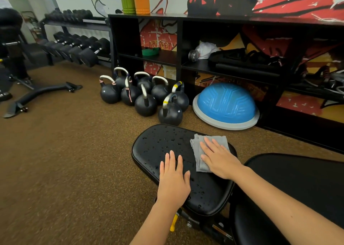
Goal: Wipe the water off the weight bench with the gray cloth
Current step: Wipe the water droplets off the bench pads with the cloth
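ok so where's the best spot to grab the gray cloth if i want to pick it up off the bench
Probably the bunched far-left corner of the gray cloth, pinched from above. The cloth lies flat on the bench seat under the right hand, and only that corner is rumpled enough for fingers to get under.

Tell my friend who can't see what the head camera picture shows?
A person's right hand presses a gray cloth flat on a wet black weight bench, while the left hand rests flat beside it. Kettlebells and a blue balance dome sit on the floor behind.
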Available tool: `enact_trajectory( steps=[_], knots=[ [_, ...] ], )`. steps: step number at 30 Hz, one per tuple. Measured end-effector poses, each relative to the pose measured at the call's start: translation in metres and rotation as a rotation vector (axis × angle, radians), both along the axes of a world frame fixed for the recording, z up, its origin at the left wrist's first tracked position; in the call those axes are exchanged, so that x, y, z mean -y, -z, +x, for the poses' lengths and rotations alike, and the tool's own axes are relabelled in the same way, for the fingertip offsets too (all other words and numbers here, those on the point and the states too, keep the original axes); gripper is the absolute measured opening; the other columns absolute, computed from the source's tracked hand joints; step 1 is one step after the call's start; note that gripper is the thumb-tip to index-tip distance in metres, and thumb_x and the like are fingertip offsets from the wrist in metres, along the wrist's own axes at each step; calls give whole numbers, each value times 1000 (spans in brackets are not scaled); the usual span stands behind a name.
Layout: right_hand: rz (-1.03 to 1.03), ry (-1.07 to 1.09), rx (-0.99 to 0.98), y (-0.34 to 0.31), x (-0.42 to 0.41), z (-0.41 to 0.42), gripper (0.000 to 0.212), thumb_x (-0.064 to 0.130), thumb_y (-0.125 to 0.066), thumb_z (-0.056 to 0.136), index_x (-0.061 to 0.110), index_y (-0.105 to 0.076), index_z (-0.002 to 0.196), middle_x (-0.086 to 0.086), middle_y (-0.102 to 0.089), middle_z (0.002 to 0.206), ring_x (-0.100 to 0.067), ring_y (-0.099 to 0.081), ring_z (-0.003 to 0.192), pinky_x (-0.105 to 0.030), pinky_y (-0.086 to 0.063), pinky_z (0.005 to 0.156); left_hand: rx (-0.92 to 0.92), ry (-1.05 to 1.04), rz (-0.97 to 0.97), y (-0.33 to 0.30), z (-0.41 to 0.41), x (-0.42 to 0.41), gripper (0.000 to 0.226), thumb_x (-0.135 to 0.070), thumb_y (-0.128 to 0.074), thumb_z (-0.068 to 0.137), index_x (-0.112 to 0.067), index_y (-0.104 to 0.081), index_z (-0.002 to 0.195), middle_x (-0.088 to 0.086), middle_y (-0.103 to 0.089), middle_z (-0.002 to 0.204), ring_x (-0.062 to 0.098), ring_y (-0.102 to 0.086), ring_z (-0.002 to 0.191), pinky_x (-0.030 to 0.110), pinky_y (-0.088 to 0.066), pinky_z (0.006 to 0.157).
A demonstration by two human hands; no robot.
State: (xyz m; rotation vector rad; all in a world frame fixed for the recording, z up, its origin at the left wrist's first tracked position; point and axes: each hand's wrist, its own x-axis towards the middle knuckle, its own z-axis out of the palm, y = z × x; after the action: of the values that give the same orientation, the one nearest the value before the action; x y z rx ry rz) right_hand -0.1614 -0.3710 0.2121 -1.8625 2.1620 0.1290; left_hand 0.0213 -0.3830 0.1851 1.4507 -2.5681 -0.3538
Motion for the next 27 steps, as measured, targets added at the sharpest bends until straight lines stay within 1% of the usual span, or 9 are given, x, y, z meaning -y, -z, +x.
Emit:
enact_trajectory(
  steps=[3, 5, 7, 10, 12, 14, 21, 24, 27],
  knots=[
    [-2, 59, -1, 1, 16, -3, 56, 38, -15, 103, 20, 7, 151, -1, 16, 158, -21, 12, 145, -38, 1, 116, 73, -22, -12, 6, -1, 1, 65, -46, -19, 89, -11, -57, 128, 18, -50, 137, 31, -49, 127, 43, -31, 103],
    [-7, 82, -7, 1, 30, -2, 56, 37, -15, 103, 18, 6, 151, -3, 14, 158, -23, 10, 146, -39, 1, 116, 82, 9, 5, 3, -3, -1, 55, -42, -31, 84, -13, -66, 116, 13, -61, 125, 27, -60, 115, 39, -44, 93],
    [-9, 96, -1, 2, 45, 2, 56, 36, -16, 103, 17, 5, 151, -3, 12, 159, -25, 8, 146, -39, 0, 116, 59, -20, 9, -3, 0, -2, 57, -41, -29, 85, -12, -62, 122, 15, -56, 132, 29, -55, 121, 42, -36, 99],
    [-12, 90, 21, 2, 63, 13, 56, 35, -16, 103, 16, 5, 151, -3, 11, 159, -26, 7, 146, -40, 0, 116, 73, -10, 16, -9, 1, -3, 64, -41, -18, 90, -10, -45, 138, 15, -32, 149, 30, -33, 138, 42, -16, 109],
    [-21, 72, 28, 3, 72, 21, 56, 35, -16, 103, 16, 5, 151, -3, 11, 159, -26, 8, 146, -40, 1, 117, 112, -28, -25, 0, 1, -1, 57, -41, -28, 87, -13, -61, 124, 13, -53, 135, 27, -52, 125, 39, -32, 101],
    [-27, 49, 24, 3, 77, 28, 56, 34, -16, 103, 17, 6, 151, -3, 12, 159, -26, 9, 146, -41, 1, 117, 127, -17, 6, 3, 1, -1, 55, -42, -32, 84, -14, -66, 116, 12, -61, 126, 26, -59, 116, 39, -37, 96],
    [-27, -66, 8, 1, 60, 32, 56, 33, -17, 103, 17, 7, 151, -2, 15, 158, -23, 13, 145, -41, 1, 117, 95, -24, 6, 3, 3, 0, 56, -41, -32, 85, -11, -65, 118, 14, -59, 128, 28, -57, 118, 39, -34, 97],
    [-19, -104, 26, 0, 46, 27, 55, 35, -17, 103, 20, 7, 151, 2, 17, 158, -19, 14, 145, -38, 2, 116, 25, -16, -19, 9, 6, 1, 63, -43, -23, 90, -5, -52, 131, 18, -44, 142, 32, -43, 131, 45, -23, 104],
    [1, -100, 26, -2, 37, 17, 55, 38, -17, 103, 23, 6, 151, 4, 17, 157, -15, 14, 145, -35, 3, 116, 37, -58, 38, 9, 11, 1, 72, -48, -7, 97, -2, -51, 131, 17, -43, 143, 30, -43, 132, 42, -27, 104]
  ],
)
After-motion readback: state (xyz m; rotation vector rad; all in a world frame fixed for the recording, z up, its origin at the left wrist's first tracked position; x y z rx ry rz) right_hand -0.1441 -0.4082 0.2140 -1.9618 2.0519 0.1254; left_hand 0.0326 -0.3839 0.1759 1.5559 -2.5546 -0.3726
